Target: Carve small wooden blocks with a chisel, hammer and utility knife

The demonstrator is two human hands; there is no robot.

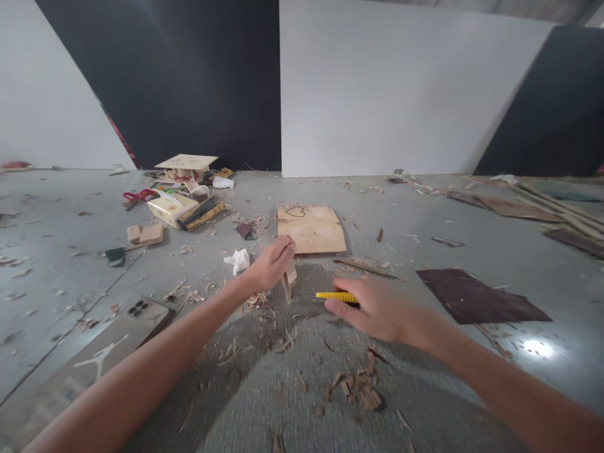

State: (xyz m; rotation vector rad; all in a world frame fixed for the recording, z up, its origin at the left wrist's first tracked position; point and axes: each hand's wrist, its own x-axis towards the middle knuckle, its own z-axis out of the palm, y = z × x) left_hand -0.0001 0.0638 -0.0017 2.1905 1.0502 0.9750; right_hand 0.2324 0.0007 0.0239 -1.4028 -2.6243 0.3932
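Note:
My left hand (274, 263) is closed round the top of a small pale wooden piece (289, 283), whose lower end points down toward the grey cloth. To its right, my right hand (361, 305) grips a yellow-handled cutter (336, 296). The cutter's thin blade points left, toward the wooden piece, with a gap between them. Motion blurs the right hand and forearm. Just beyond the left hand lies a thin wooden board (314, 229) with a heart drawn on it.
Wood shavings (361, 387) are scattered over the cloth and floor. A phone (148, 314) lies left, near crumpled tissue (238, 260). Farther back are wooden blocks (151, 234), a tissue pack (172, 206) and red scissors (139, 195). A dark sheet (476, 296) lies right.

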